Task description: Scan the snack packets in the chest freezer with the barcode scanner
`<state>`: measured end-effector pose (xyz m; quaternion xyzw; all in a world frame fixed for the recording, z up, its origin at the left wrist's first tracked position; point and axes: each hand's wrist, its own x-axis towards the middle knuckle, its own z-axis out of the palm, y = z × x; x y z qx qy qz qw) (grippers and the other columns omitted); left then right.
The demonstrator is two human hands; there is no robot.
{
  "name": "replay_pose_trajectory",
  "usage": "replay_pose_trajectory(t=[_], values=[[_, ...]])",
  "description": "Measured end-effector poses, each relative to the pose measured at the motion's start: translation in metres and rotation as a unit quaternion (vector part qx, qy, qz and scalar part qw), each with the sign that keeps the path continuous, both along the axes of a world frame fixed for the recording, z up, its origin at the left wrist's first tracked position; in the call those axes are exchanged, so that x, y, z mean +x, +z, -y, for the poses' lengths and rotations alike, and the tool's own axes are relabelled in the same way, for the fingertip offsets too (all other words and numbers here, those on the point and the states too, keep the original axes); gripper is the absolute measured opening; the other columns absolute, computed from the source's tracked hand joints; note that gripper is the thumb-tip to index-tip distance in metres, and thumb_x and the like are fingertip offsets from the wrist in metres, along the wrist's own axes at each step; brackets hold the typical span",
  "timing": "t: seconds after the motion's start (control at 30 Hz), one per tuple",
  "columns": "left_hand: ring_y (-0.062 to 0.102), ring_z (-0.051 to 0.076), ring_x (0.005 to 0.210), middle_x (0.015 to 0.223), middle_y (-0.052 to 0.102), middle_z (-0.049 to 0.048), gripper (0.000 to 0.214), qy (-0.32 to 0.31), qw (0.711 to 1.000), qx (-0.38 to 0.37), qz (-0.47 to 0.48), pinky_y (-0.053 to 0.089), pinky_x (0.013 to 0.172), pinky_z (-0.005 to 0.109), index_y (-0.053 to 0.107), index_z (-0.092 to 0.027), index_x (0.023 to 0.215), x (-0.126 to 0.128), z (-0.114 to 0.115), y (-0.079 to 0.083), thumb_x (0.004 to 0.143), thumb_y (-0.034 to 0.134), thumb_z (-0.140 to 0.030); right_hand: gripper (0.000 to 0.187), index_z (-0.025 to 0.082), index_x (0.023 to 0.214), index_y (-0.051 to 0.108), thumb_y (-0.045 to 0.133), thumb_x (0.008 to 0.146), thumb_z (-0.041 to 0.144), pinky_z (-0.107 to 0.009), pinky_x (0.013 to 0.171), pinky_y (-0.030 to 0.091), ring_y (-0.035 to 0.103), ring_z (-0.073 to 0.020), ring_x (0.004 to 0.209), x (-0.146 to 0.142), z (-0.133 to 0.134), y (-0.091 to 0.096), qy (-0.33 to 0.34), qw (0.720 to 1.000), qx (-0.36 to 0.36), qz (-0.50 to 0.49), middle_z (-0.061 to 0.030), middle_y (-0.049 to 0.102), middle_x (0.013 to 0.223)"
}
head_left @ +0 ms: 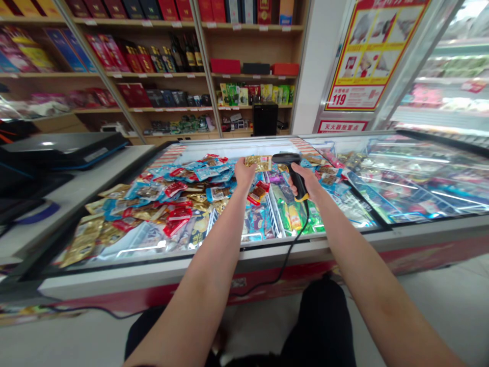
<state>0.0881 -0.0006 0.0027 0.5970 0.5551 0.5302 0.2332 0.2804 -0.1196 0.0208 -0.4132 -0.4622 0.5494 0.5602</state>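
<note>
My left hand (245, 174) is closed on the left end of a small gold snack packet (260, 163), held up over the chest freezer (305, 243). My right hand (306, 182) wraps round the grip of a black and yellow barcode scanner (287, 159). The scanner's head sits close to the packet's right end and faces it. From the base of its handle a black cable (292, 247) hangs down over the freezer's front. A heap of blue, red and gold snack packets (168, 191) lies on the freezer's glass top, below and left of my left hand.
Beyond the freezer stand wooden shelves (160, 75) with boxes and bottles. To the left is a counter (49, 206) bearing a flat dark device (64, 148). A red and yellow poster (376, 53) hangs at the right. The cable also runs low along the freezer's front.
</note>
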Motion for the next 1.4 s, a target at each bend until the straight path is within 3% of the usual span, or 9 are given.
replay_pose_trajectory(t=[0.33,0.67,0.9,1.4], values=[[0.066,0.021,0.087,0.093,0.071,0.0059,0.017,0.007,1.000,0.008,-0.012,0.050,0.081,0.031,0.064,-0.016,0.092,-0.0002,0.0003,-0.0007,0.074,0.062,-0.018,0.044,0.019,0.081,0.056,0.074,0.075,0.059,-0.023,0.030,0.039,0.048,-0.0107,0.035,0.0010,-0.0015,-0.0016,0.014,1.000,0.005,0.000,0.0011,0.059,0.054],[0.065,0.019,0.085,0.091,0.070,0.0043,0.016,0.011,1.000,0.009,-0.012,0.050,0.079,0.029,0.060,-0.017,0.090,-0.0006,0.0037,0.0002,0.074,0.063,-0.016,0.044,0.019,0.070,0.055,0.071,0.077,0.059,-0.023,0.030,0.039,0.047,-0.0105,0.035,0.0012,-0.0009,-0.0014,0.011,1.000,0.004,0.020,-0.0005,0.059,0.053],[0.065,0.020,0.086,0.089,0.069,0.0046,0.013,0.016,1.000,0.009,-0.023,0.049,0.081,0.031,0.060,-0.017,0.088,0.0002,0.0027,-0.0006,0.075,0.061,-0.016,0.044,0.018,0.079,0.058,0.072,0.077,0.060,-0.022,0.030,0.039,0.047,-0.0100,0.035,0.0006,0.0008,-0.0020,0.020,0.999,0.018,0.017,0.0002,0.060,0.054],[0.065,0.021,0.087,0.091,0.068,0.0051,0.015,0.026,1.000,0.009,-0.007,0.050,0.084,0.034,0.059,-0.018,0.089,-0.0026,0.0043,0.0026,0.075,0.060,-0.016,0.044,0.019,0.078,0.057,0.072,0.077,0.060,-0.022,0.030,0.040,0.047,-0.0100,0.036,0.0005,0.0007,-0.0009,0.013,1.000,0.012,0.016,0.0004,0.059,0.054]])
